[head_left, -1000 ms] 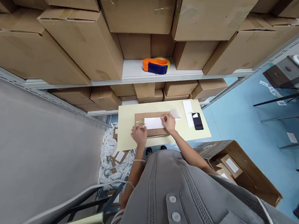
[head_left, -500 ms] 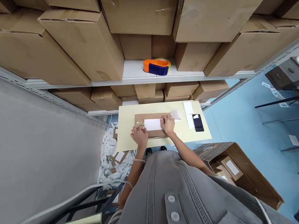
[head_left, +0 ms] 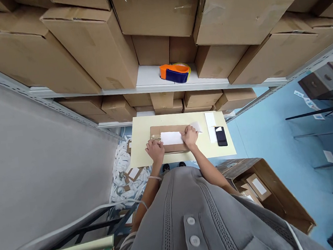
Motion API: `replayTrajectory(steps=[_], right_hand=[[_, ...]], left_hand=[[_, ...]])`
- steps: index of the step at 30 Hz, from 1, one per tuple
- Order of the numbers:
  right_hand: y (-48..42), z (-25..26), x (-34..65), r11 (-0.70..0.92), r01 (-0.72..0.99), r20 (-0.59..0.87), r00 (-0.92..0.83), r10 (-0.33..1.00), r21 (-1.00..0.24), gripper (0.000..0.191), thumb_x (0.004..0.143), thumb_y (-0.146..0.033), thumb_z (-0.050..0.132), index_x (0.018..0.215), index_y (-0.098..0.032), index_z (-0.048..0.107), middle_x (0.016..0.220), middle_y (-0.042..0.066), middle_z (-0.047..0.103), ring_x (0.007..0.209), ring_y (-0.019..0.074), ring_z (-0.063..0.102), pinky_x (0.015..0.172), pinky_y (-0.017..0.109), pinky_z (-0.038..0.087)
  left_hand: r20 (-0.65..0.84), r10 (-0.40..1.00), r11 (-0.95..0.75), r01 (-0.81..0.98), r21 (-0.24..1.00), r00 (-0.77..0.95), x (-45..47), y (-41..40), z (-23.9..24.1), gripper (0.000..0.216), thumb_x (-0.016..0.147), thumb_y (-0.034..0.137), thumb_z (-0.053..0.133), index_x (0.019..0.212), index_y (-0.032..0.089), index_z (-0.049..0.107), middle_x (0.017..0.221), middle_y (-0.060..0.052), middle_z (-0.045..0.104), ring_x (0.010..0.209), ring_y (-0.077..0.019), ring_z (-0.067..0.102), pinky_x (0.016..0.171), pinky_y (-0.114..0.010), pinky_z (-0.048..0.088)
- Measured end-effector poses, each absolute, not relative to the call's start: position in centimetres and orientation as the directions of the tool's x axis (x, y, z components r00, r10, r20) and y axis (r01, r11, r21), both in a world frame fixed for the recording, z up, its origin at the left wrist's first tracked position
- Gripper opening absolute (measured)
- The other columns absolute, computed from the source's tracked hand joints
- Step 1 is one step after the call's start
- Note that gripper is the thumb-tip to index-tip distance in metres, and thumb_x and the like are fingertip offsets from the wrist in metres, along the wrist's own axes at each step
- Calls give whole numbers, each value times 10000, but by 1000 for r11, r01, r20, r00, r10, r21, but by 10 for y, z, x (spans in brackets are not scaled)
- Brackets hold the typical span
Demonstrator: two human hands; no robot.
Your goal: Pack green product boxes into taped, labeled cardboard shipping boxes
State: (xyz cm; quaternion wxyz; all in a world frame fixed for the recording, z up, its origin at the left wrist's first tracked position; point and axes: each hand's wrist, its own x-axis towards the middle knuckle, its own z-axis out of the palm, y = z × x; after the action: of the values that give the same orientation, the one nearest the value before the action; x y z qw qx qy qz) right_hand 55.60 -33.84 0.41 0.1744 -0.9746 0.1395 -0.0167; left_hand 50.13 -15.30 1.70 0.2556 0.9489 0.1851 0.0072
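Note:
A brown cardboard box [head_left: 171, 148] lies on the small cream table, with clear tape at its left end. On its top is a blank white label [head_left: 171, 138]. My left hand [head_left: 155, 150] grips the box's near left corner with bent fingers, its fingertips by the label's left end. My right hand [head_left: 190, 137] is closed over the label's right end, thumb and fingers drawn together; its fingers hide that end. Just behind the right hand shows a translucent white sheet [head_left: 196, 126]; whether the fingers touch it I cannot tell.
On the cream table [head_left: 140, 131] lie white paper strips [head_left: 210, 120] and a black phone [head_left: 221, 136]. An orange and blue tape dispenser [head_left: 175, 73] sits on the shelf among cartons. A large open carton [head_left: 279, 196] with small boxes stands right; paper scraps [head_left: 121, 176] cover the floor left.
My right hand has slid a little to the right along the label, uncovering slightly more of it. My left hand stays at the box's near left corner.

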Motion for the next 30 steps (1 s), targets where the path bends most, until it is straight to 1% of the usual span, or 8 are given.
replayTrajectory(steps=[5, 9, 12, 15, 18, 23, 26, 30], right_hand=[[-337, 4, 556, -900, -259, -14, 962, -271, -352, 120, 903, -299, 516, 944, -187, 531, 1048, 142, 646, 1037, 310, 522, 869, 401, 293], [-342, 9, 555, -897, -233, -9, 969, -248, -375, 85, 907, -277, 505, 908, -193, 519, 995, 118, 651, 1001, 287, 539, 857, 384, 286], [-347, 16, 550, -897, -203, 0, 975, -221, -392, 132, 893, -318, 551, 863, -205, 491, 920, 74, 645, 951, 261, 551, 841, 361, 280], [-347, 21, 538, -905, -154, -14, 987, -162, -397, 212, 872, -366, 603, 826, -215, 462, 875, 42, 634, 913, 239, 558, 816, 338, 275], [-343, 21, 524, -912, -120, -47, 993, -111, -392, 258, 854, -386, 635, 803, -218, 446, 876, 34, 635, 905, 228, 565, 801, 324, 273], [-341, 16, 514, -928, -148, -71, 989, -131, -341, 246, 856, -375, 643, 815, -216, 459, 891, 46, 646, 923, 233, 571, 802, 324, 272], [-344, 14, 512, -932, -159, -75, 987, -143, -326, 223, 865, -365, 630, 827, -212, 472, 897, 50, 653, 926, 236, 572, 807, 328, 272], [-347, 14, 508, -933, -164, -83, 986, -144, -320, 172, 886, -331, 595, 838, -206, 487, 911, 51, 660, 941, 235, 575, 813, 332, 270]], left_hand=[[-99, 336, -792, 338, 508, 937, 502, -148, 16, 110, 852, 298, 569, 830, 193, 592, 1112, -133, 573, 1107, -305, 528, 927, -432, 404], [-92, 330, -785, 328, 525, 939, 502, -146, 18, 89, 844, 283, 584, 848, 194, 583, 1097, -117, 570, 1101, -288, 541, 930, -423, 405], [-72, 353, -776, 335, 534, 933, 508, -143, 20, 140, 829, 315, 625, 876, 196, 570, 1098, -98, 569, 1103, -278, 548, 933, -420, 404], [-29, 370, -793, 332, 512, 929, 524, -141, 26, 210, 826, 369, 653, 896, 196, 558, 1108, -98, 567, 1115, -281, 540, 933, -417, 397], [-6, 340, -822, 301, 484, 940, 543, -141, 32, 264, 817, 399, 680, 905, 185, 551, 1118, -110, 557, 1111, -277, 530, 935, -408, 379], [-54, 240, -856, 238, 459, 969, 565, -145, 34, 278, 810, 377, 705, 890, 167, 540, 1126, -113, 542, 1117, -263, 507, 948, -401, 342], [-76, 256, -855, 262, 447, 964, 571, -144, 30, 296, 782, 385, 729, 866, 176, 536, 1120, -104, 541, 1091, -255, 512, 939, -391, 348], [-94, 265, -855, 279, 436, 960, 577, -140, 25, 279, 806, 408, 689, 874, 180, 543, 1126, -109, 535, 1093, -252, 503, 939, -390, 345]])
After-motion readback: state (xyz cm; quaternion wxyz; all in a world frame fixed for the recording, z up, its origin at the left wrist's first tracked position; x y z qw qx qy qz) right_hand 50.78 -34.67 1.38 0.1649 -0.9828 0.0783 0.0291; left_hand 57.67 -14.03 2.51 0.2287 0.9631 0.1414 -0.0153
